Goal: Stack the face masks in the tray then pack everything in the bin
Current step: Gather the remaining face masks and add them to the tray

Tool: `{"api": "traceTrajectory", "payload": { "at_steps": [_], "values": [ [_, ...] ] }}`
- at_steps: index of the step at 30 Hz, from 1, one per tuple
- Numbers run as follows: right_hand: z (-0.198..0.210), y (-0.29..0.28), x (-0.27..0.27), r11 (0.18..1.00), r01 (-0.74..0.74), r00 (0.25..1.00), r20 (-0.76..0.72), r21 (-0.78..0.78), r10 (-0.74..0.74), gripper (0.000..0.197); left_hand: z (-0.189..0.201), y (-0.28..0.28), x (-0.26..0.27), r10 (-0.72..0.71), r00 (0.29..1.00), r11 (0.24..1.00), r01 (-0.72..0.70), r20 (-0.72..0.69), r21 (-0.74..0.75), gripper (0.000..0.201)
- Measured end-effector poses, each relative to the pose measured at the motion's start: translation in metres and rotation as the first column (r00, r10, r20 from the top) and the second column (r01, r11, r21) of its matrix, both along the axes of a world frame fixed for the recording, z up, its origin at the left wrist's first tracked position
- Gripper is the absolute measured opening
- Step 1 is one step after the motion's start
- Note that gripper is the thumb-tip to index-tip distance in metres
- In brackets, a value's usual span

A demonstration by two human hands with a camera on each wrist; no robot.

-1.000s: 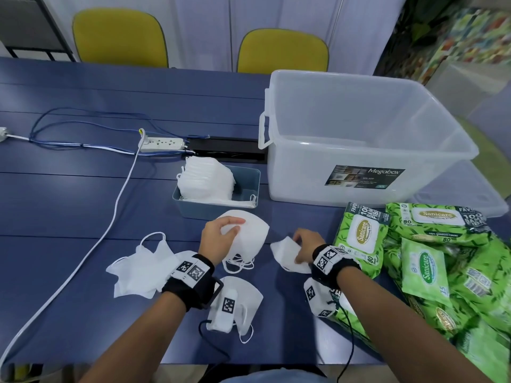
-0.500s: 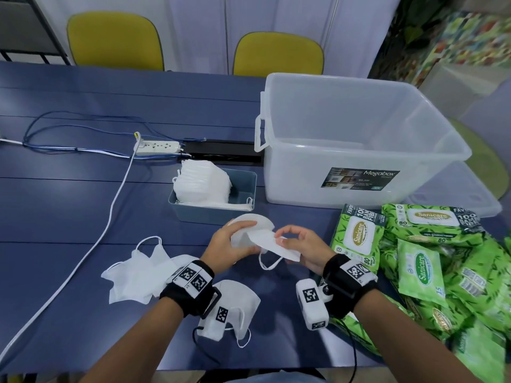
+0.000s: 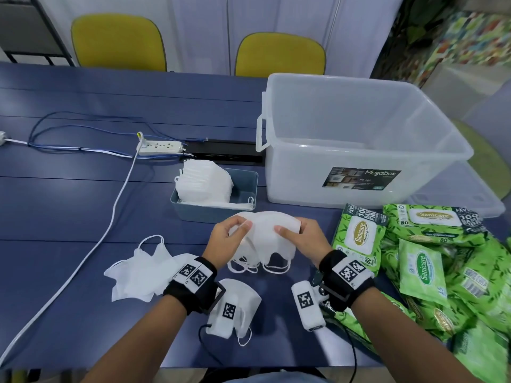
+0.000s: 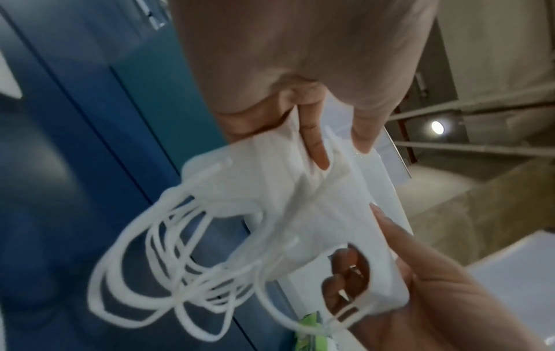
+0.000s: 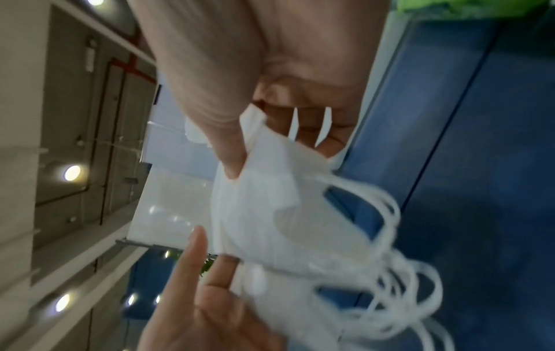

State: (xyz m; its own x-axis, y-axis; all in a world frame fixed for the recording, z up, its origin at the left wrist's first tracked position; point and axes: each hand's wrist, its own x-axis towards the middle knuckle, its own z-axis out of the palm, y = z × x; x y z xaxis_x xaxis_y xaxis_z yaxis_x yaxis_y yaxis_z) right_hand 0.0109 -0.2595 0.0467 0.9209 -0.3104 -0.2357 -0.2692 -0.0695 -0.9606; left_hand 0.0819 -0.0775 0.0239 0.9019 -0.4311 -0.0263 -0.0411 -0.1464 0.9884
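Note:
Both hands hold a small bundle of white face masks (image 3: 264,234) just above the table, in front of the tray. My left hand (image 3: 226,240) pinches its left end, thumb on top. My right hand (image 3: 300,239) grips the right end. Ear loops (image 4: 168,258) dangle below the bundle (image 5: 270,213). The grey-blue tray (image 3: 247,183) holds a tall stack of masks (image 3: 203,182) on its left side. Loose masks (image 3: 141,272) lie at the left, and one mask (image 3: 243,302) sits near my left wrist. The clear bin (image 3: 356,139) stands open at the back right.
Green wet-wipe packs (image 3: 431,261) pile up at the right of the blue table (image 3: 69,217). A power strip (image 3: 160,146) with white and blue cables lies behind the tray. The bin lid (image 3: 470,194) lies beside the bin. Two yellow chairs (image 3: 119,41) stand beyond.
My right hand picked a mask off the table and brought it onto the one in my left hand. Both hands now hold the masks together as one bundle.

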Motion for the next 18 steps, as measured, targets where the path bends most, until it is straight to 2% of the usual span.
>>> {"api": "traceTrajectory", "payload": {
  "at_steps": [2,5,7,10,13,16,18],
  "values": [
    [-0.003,0.007,0.002,0.994,0.076,0.997,0.026,0.075,-0.078,0.005,0.002,-0.003,-0.002,0.038,0.992,0.995,-0.049,-0.124,-0.088,0.007],
    [-0.007,0.020,0.003,0.981,0.118,0.991,0.049,0.152,-0.127,0.009,0.000,-0.006,-0.008,0.069,0.970,0.982,-0.107,-0.234,-0.155,0.038],
    [-0.007,0.028,0.003,0.989,0.111,0.992,0.058,0.093,-0.116,0.006,0.000,-0.008,-0.010,0.116,0.961,0.976,-0.157,-0.250,-0.151,0.043],
    [-0.012,0.033,0.007,0.992,0.123,0.991,0.064,-0.013,-0.122,0.014,0.002,-0.007,-0.010,0.136,0.978,0.979,-0.157,-0.159,-0.130,0.020],
    [-0.021,0.033,0.010,0.985,0.152,0.988,0.037,-0.085,-0.149,0.025,0.004,-0.001,-0.008,0.104,0.992,0.989,-0.111,-0.077,-0.100,0.021],
    [-0.026,0.035,0.009,0.978,0.153,0.988,0.020,-0.142,-0.152,0.033,0.003,0.009,-0.003,0.106,0.994,0.992,-0.106,-0.002,-0.075,0.029],
    [-0.030,0.039,0.003,0.980,0.069,0.996,-0.035,-0.188,-0.077,0.041,0.002,0.020,0.002,0.141,0.988,0.986,-0.135,0.057,-0.099,0.045]
  ]
}}
